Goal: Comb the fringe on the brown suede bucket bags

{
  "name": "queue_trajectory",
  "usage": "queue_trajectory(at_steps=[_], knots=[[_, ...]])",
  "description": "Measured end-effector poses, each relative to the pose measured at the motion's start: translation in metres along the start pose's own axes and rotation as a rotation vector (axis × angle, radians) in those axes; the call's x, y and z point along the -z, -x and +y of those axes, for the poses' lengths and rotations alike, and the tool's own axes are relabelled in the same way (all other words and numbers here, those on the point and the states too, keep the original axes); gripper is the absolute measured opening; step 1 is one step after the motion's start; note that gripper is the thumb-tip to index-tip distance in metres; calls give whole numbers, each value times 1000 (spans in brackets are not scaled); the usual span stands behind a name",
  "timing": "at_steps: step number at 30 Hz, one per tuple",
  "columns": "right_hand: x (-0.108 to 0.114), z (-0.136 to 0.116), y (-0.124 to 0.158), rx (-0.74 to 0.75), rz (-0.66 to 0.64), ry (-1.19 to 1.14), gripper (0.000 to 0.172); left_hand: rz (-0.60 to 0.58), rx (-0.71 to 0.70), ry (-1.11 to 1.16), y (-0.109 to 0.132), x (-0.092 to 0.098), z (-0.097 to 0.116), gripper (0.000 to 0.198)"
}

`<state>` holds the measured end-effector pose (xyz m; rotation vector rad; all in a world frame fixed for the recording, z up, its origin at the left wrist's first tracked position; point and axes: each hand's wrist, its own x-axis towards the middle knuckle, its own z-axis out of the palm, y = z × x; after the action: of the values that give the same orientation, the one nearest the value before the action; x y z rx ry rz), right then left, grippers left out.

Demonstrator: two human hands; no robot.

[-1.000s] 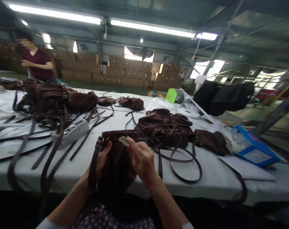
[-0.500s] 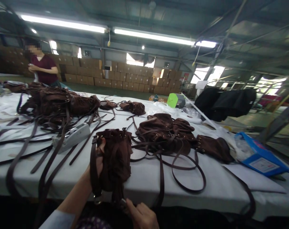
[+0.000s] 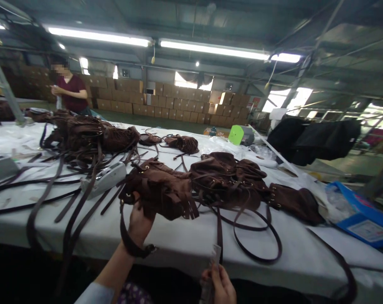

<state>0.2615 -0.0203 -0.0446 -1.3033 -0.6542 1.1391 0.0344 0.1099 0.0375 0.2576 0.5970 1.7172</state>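
Observation:
My left hand (image 3: 141, 223) is closed on a small brown fringed drawstring bag (image 3: 161, 188) and holds it tilted on its side above the table's front part. The bag's brown strap (image 3: 128, 240) hangs in a loop around my left wrist, with a metal fitting at its lower end. Lower right, at the table edge, my right hand (image 3: 221, 285) is closed on a flat silver-grey tool (image 3: 216, 253) that points upward; its exact kind is not clear. The tool is apart from the bag. A pile of similar brown bags (image 3: 223, 177) lies just behind and right of the held one.
A larger heap of brown bags (image 3: 84, 135) with trailing straps lies at left on the white-covered table (image 3: 179, 240). A grey-white device (image 3: 104, 179) stands among the straps. At right are a blue box (image 3: 364, 219) and hanging black cloth (image 3: 314, 137). A person (image 3: 71, 90) stands behind.
My left hand has turned the bag from upright to sideways, its fringe now pointing right. My right hand has moved right, away from the bag, showing the tool. The view has shifted slightly left.

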Motion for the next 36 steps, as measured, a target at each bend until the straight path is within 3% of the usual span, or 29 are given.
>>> queue_trajectory(at_steps=[4,6,8,11,12,15,17,20,22,26,32,34,36], knots=[[-30,-7,11,-70,-128,12,59,145,305,-234,35,54,-45,34],[-44,-9,13,-67,-134,39,60,137,480,-442,54,81,-46,39],[-51,-12,12,-58,-131,78,61,15,567,-673,69,106,-27,41],[-54,-17,5,-22,-149,160,60,-145,522,-915,79,137,27,31],[-54,-19,3,-1,-161,193,59,-96,483,-948,78,146,46,28],[-55,-21,0,79,-194,314,55,192,270,-970,64,159,88,28],[-58,-20,0,140,-207,389,54,254,126,-952,48,155,95,29],[-63,-19,3,225,-214,469,51,205,77,-894,22,132,79,29],[-62,-19,5,273,-208,526,49,156,133,-853,7,113,61,26],[-56,-21,2,300,-188,612,43,-33,383,-734,-6,82,40,29],[-61,-8,-12,408,-99,738,41,-376,663,-532,28,50,25,39],[-64,0,-15,428,-80,762,42,-419,615,-554,44,43,10,44],[-64,7,-16,430,-113,753,43,-338,472,-620,52,39,-6,45]])
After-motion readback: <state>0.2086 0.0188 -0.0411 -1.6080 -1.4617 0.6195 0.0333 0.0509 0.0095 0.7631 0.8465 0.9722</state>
